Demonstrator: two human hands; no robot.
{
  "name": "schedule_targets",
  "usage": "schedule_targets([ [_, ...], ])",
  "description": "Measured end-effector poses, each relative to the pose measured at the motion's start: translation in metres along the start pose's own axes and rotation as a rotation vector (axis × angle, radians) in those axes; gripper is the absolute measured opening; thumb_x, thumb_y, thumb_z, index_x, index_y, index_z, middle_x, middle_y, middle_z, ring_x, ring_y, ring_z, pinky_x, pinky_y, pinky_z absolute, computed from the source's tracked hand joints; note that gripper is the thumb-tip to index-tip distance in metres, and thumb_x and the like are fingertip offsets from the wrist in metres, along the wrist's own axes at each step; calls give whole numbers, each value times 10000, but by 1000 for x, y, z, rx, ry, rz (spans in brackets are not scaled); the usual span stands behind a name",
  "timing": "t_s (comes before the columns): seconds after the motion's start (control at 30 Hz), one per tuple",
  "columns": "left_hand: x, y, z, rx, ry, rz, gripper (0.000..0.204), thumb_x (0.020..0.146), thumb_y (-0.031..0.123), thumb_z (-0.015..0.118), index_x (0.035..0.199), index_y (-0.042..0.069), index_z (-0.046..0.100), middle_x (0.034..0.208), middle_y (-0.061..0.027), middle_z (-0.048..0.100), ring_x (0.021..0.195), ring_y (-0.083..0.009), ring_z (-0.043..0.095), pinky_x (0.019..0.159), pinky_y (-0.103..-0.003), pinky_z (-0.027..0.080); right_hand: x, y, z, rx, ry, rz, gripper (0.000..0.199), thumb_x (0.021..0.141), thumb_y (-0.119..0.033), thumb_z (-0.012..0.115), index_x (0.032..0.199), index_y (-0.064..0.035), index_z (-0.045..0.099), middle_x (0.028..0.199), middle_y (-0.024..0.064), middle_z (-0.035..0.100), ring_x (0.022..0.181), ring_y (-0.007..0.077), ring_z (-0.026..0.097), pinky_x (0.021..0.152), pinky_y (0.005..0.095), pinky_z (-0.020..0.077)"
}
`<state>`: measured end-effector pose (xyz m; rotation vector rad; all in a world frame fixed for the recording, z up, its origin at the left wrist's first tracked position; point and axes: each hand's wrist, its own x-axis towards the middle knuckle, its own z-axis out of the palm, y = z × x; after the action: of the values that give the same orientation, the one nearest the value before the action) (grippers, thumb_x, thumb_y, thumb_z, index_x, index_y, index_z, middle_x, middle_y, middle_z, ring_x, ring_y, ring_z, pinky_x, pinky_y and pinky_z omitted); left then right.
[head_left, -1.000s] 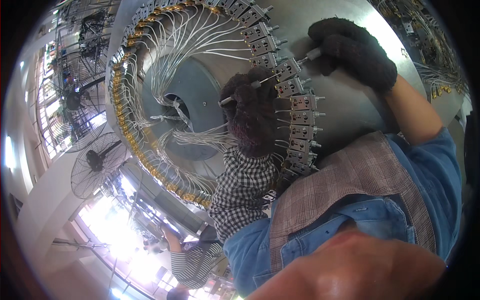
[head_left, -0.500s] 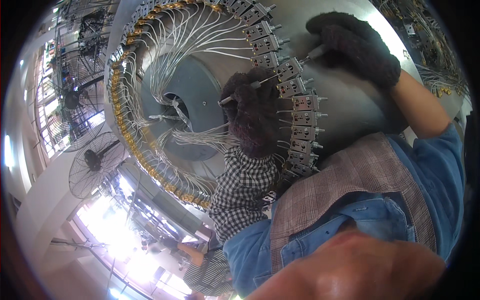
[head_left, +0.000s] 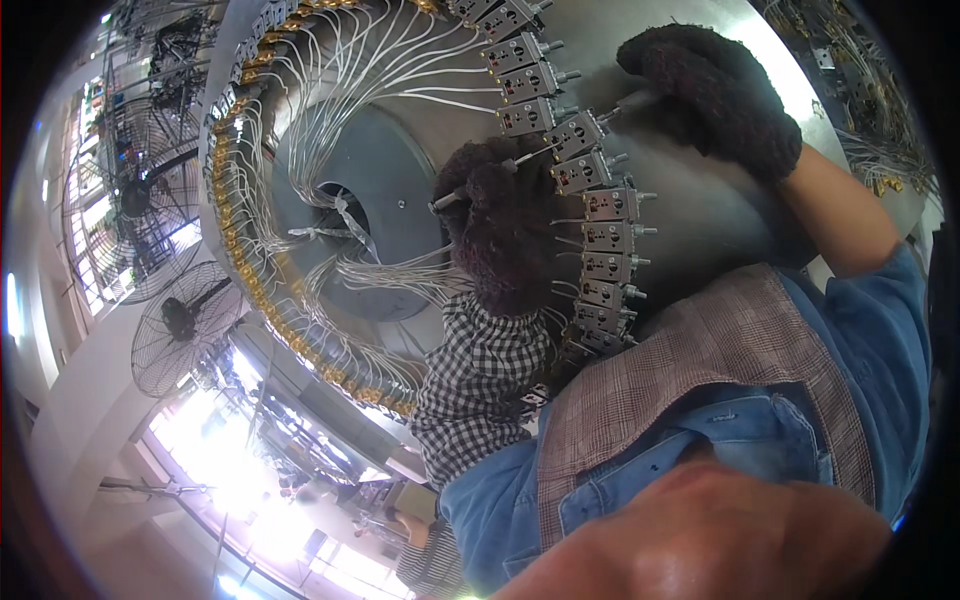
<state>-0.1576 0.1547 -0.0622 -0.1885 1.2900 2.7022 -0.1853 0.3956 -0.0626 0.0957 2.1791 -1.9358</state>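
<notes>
My left hand [head_left: 495,230], in a dark fuzzy glove, is closed round a thin screwdriver-like tool [head_left: 448,201]. The tool's slim shaft points at one small metal box [head_left: 575,136] in a curved row; contact at the tip is too small to confirm. On the outer side of that box my right hand [head_left: 705,95], also gloved, has its fingers pressed together. A short grey rod [head_left: 632,101] sticks out of them toward the box's stem. More boxes [head_left: 610,205], with stems facing outward, line the rim above and below. White wires [head_left: 350,100] run from the row inward.
The boxes sit around a large round metal fixture [head_left: 375,160] with a central hole where wires are bundled. Brass-coloured ends line its left rim. Fans [head_left: 178,318] stand at left. More wired parts [head_left: 880,150] lie upper right. Another person's striped sleeve [head_left: 435,560] shows low down.
Both my hands keep nearly the same grip and place. The fixture and left hand appear slightly further left in view. The other person's arm below has shifted.
</notes>
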Motion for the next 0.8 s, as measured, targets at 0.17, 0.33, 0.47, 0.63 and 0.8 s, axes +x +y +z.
schedule_targets([
  [0.17,-2,2,2,-163,3,-66,232,887,165,563,1058,17,514,1017,-143,591,986,-301,580,891,-425,480,-2,-22,8,114,-9,184,389,884,-348,533,1113,-37,578,859,44,645,493,63,522,399,190,379],
  [0.33,-2,-9,-4,-20,0,113,213,871,138,578,1055,47,522,1040,-133,582,993,-300,575,885,-435,485,1,-22,7,79,-25,208,391,886,-358,521,1103,-38,583,828,42,640,468,57,511,386,186,371],
  [0.47,0,-4,-9,-168,9,-42,203,866,122,580,1048,50,524,1051,-136,577,1004,-299,568,886,-438,484,-1,-20,11,129,-3,178,382,889,-363,513,1087,-45,588,796,32,626,470,54,512,385,187,366],
  [0.63,-6,6,12,-85,11,-59,175,851,68,570,1025,58,548,1007,-122,597,1004,-298,568,884,-457,482,0,-23,13,71,39,195,382,892,-378,501,1089,-63,591,801,25,617,489,53,520,393,186,362],
  [0.8,0,3,-2,-206,-95,-87,189,863,113,580,1042,55,560,1090,-121,581,1065,-310,544,923,-467,456,0,-30,8,2,1,214,373,896,-380,496,1098,-81,592,831,17,616,509,44,512,408,179,364],
])
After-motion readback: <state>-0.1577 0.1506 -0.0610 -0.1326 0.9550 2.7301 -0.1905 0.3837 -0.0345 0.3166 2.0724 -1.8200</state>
